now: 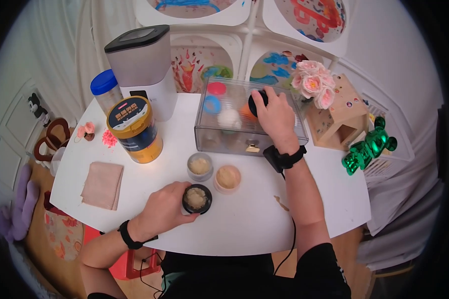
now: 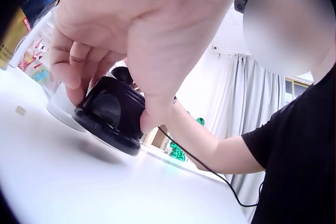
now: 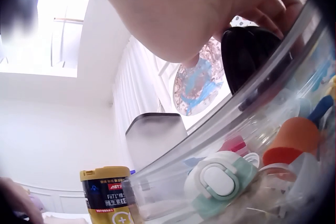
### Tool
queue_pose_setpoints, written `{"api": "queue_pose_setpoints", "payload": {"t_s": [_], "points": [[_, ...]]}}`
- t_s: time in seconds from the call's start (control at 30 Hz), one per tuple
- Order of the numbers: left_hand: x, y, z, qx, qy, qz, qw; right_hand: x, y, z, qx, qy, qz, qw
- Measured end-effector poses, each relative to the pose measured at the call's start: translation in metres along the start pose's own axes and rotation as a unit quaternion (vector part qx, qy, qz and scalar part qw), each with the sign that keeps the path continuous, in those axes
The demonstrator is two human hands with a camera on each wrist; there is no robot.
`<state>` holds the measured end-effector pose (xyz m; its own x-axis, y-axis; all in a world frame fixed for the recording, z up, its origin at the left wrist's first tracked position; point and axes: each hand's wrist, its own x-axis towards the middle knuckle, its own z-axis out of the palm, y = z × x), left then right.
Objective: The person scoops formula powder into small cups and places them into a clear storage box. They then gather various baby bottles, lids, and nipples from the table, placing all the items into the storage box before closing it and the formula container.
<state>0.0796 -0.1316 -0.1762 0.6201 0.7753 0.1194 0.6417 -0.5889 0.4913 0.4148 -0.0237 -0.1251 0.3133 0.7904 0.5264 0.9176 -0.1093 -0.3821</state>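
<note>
Small black round open jar (image 1: 196,199), upright before the clear plastic storage box (image 1: 224,142), is gripped by left hand (image 1: 163,211); round black lid (image 1: 258,102) is pinched above that box by right hand (image 1: 275,118).

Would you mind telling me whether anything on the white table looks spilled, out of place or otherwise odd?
Only small things: a brownish scrap lies loose on the white table near the right forearm, and three small jars stand uncapped: the black jar in the left hand and two beside it.
</note>
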Motion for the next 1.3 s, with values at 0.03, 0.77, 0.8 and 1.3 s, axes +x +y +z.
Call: {"api": "queue_pose_setpoints", "payload": {"t_s": [0.03,0.77,0.8,1.3], "points": [[-0.001,0.002,-0.005,-0.005,-0.006,-0.016,1.000,0.001,-0.001,-0.002,0.007,-0.010,0.003,1.000],[0.169,0.056,-0.046,-0.273,0.103,0.024,0.956,-0.007,0.011,-0.009,0.239,-0.025,-0.040,0.970],[0.171,0.054,-0.043,-0.283,0.103,0.031,0.953,-0.005,0.015,-0.010,0.253,-0.002,-0.048,0.966],[0.184,0.041,-0.010,-0.352,0.196,0.074,0.912,-0.022,-0.018,-0.039,0.427,0.007,-0.143,0.893]]}}
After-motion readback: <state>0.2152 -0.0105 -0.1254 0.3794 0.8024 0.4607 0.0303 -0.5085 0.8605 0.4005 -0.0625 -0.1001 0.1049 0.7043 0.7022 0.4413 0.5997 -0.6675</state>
